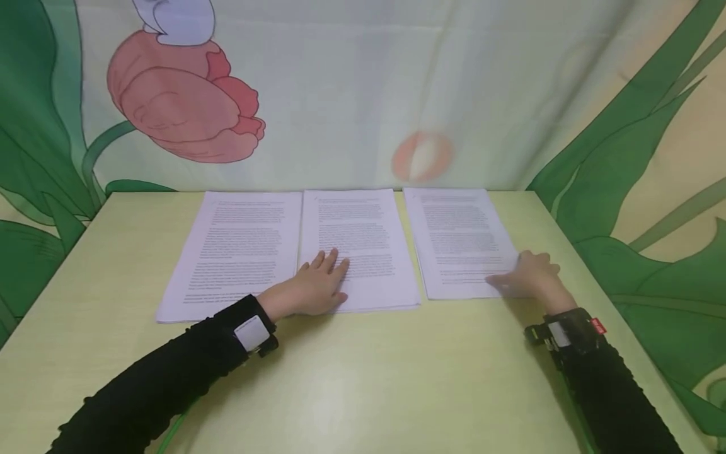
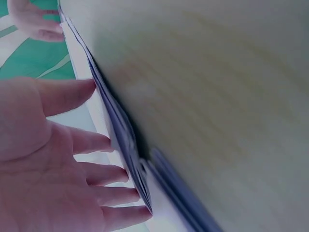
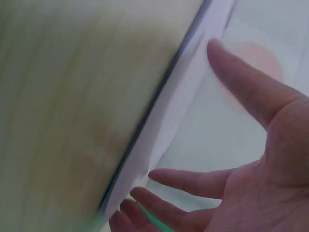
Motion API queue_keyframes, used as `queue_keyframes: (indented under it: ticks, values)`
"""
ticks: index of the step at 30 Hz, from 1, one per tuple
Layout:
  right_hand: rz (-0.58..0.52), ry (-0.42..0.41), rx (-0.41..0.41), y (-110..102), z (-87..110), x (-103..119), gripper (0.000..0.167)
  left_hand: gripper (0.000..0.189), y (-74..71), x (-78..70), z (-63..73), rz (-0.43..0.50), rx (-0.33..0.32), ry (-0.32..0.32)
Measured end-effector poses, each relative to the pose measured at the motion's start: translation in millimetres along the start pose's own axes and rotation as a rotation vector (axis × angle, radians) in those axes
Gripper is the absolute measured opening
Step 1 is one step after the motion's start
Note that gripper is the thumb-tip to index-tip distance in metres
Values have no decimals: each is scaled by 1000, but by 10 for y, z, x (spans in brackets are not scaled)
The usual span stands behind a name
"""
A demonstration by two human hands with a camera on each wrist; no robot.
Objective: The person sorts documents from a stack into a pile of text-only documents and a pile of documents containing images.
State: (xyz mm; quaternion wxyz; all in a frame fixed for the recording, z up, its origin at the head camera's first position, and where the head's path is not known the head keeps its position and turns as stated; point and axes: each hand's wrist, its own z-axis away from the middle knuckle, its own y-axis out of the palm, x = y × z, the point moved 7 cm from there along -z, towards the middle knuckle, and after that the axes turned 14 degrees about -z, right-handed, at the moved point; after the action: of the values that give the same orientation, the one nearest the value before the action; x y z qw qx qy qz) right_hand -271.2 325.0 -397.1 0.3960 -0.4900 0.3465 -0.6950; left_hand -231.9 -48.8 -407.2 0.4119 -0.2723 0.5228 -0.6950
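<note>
Three stacks of printed paper lie side by side along the table's far edge. My left hand (image 1: pixel 314 287) rests with spread fingers on the lower left part of the middle stack (image 1: pixel 363 287). Its wrist passes over the corner of the left stack (image 1: pixel 238 252). In the left wrist view the fingertips (image 2: pixel 126 175) are at the layered sheet edges. My right hand (image 1: pixel 533 277) is at the lower right corner of the right stack (image 1: pixel 459 246), thumb reaching over the printed page, fingers at the side. The right wrist view shows the thumb (image 3: pixel 241 79) and fingers apart, beside the paper edge.
The stacks lie on a pale wood-grain table (image 1: pixel 363 378). Behind it hangs a curtain (image 1: pixel 340 94) printed with flowers and leaves, which also runs down the right side. Both forearms, in black sleeves with wrist-worn devices, cross the table's front.
</note>
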Motion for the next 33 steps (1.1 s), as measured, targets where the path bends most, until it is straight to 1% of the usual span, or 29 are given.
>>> queue_keyframes:
  ticks: [4, 9, 12, 18, 22, 28, 30, 33]
  values:
    - [-50, 21, 10, -14, -20, -84, 87, 71, 36, -18, -12, -17, 13, -4]
    - [-119, 48, 48, -44, -31, -125, 93, 71, 49, -31, -19, -23, 22, 9]
    - [-145, 57, 54, -49, -40, -141, 98, 70, 43, -30, -16, -28, 20, 8]
    - [-210, 69, 74, -48, -68, -181, 99, 71, 23, -18, -9, -32, 23, -1]
    - [-214, 56, 67, -54, -50, -171, 96, 71, 22, -18, -2, -30, 23, 1]
    - [-202, 53, 17, -56, -37, -129, 92, 71, 17, -23, 2, -27, 20, 2]
    - [-202, 54, 20, -49, -55, -134, 93, 71, 19, -21, -2, -28, 21, 2]
    - [-219, 78, 50, -28, -90, -176, 96, 71, 23, -21, -9, -27, 23, 4]
